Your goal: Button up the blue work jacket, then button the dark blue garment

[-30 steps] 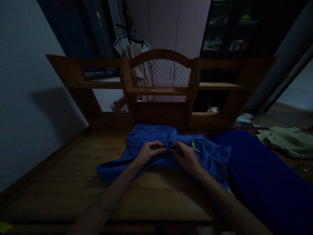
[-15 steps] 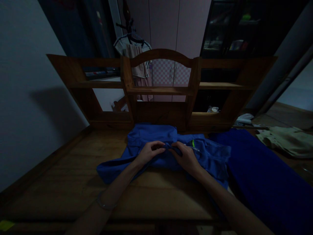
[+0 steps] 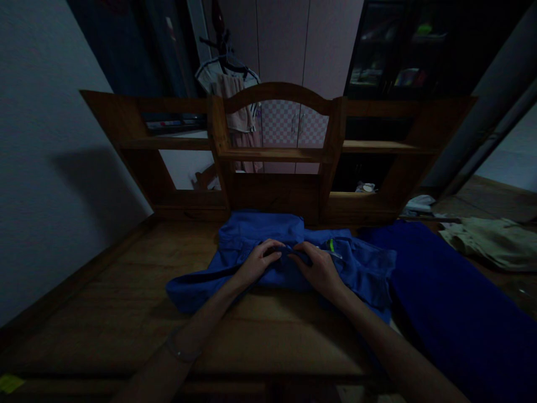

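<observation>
A blue garment (image 3: 260, 229) lies crumpled on the wooden desk (image 3: 126, 291), with a small bright green mark near its right side. My left hand (image 3: 255, 260) and my right hand (image 3: 319, 267) rest on its middle, fingertips almost meeting. Both hands pinch a fold of the blue cloth between curled fingers. A thin bracelet sits on my left wrist.
A wooden shelf unit (image 3: 277, 151) stands along the back of the desk. A dark blue cloth (image 3: 453, 313) covers the right side, with an olive garment (image 3: 490, 240) beyond it. Clothes hang on a hanger (image 3: 229, 84) behind. A pale wall (image 3: 46, 184) bounds the left.
Both hands have shifted slightly away from me on the garment, still pinching the same fold. The cloth has barely moved.
</observation>
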Action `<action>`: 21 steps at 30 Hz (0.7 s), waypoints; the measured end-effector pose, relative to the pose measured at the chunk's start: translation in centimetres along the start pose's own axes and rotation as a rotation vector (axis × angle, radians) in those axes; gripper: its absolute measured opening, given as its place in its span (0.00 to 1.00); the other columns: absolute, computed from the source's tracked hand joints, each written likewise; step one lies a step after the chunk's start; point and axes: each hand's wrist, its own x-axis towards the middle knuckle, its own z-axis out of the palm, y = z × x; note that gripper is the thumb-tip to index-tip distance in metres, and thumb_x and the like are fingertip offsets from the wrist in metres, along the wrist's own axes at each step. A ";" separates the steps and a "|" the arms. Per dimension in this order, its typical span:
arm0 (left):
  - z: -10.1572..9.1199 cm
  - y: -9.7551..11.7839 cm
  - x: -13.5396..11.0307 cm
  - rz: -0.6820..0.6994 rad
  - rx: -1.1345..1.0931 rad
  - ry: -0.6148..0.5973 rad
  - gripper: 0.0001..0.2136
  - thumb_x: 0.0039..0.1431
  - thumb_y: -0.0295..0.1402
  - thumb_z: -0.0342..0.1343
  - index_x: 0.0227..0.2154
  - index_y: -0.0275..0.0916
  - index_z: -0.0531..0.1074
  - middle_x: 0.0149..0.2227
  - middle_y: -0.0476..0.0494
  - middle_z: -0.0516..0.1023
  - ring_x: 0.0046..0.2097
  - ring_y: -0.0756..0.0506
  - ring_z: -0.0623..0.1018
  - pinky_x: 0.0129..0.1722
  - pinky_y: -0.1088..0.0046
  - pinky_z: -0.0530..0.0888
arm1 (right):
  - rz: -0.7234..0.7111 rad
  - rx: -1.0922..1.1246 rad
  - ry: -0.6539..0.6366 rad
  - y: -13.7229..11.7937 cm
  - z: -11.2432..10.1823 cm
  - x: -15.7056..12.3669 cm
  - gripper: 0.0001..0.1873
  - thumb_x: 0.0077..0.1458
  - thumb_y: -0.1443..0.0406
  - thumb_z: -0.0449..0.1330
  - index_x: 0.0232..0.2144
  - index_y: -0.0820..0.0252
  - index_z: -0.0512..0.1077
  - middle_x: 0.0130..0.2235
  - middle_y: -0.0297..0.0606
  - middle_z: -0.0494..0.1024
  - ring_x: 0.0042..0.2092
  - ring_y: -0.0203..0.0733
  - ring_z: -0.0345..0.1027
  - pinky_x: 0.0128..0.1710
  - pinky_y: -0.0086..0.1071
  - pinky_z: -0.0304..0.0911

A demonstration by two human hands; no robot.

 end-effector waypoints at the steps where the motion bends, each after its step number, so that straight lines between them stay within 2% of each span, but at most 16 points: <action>1: 0.0 0.0 0.0 0.000 -0.010 -0.001 0.11 0.53 0.34 0.55 0.39 0.40 0.75 0.40 0.45 0.74 0.43 0.45 0.71 0.44 0.71 0.65 | 0.003 -0.001 0.001 0.0 0.0 0.0 0.06 0.58 0.63 0.55 0.38 0.55 0.69 0.38 0.37 0.75 0.40 0.43 0.70 0.42 0.34 0.63; 7: 0.2 0.1 -0.2 -0.023 -0.027 0.035 0.13 0.51 0.40 0.59 0.38 0.39 0.73 0.35 0.46 0.74 0.38 0.46 0.72 0.40 0.73 0.66 | 0.017 -0.008 0.019 -0.2 -0.2 0.1 0.06 0.58 0.61 0.55 0.37 0.56 0.69 0.37 0.37 0.74 0.39 0.43 0.69 0.41 0.34 0.62; 11: 0.2 0.1 -0.1 -0.011 -0.002 0.025 0.14 0.49 0.40 0.61 0.37 0.38 0.73 0.37 0.45 0.75 0.40 0.45 0.72 0.41 0.73 0.66 | 0.008 -0.006 0.001 -0.3 -0.2 0.1 0.06 0.58 0.62 0.54 0.37 0.56 0.68 0.36 0.37 0.74 0.38 0.43 0.69 0.41 0.34 0.62; 21: -0.1 0.5 -0.2 0.062 0.157 -0.031 0.12 0.52 0.39 0.58 0.37 0.38 0.73 0.39 0.45 0.76 0.42 0.44 0.73 0.44 0.71 0.66 | -0.021 -0.027 -0.027 -0.1 -0.1 -0.1 0.05 0.58 0.63 0.55 0.37 0.56 0.68 0.36 0.37 0.74 0.38 0.41 0.69 0.39 0.32 0.61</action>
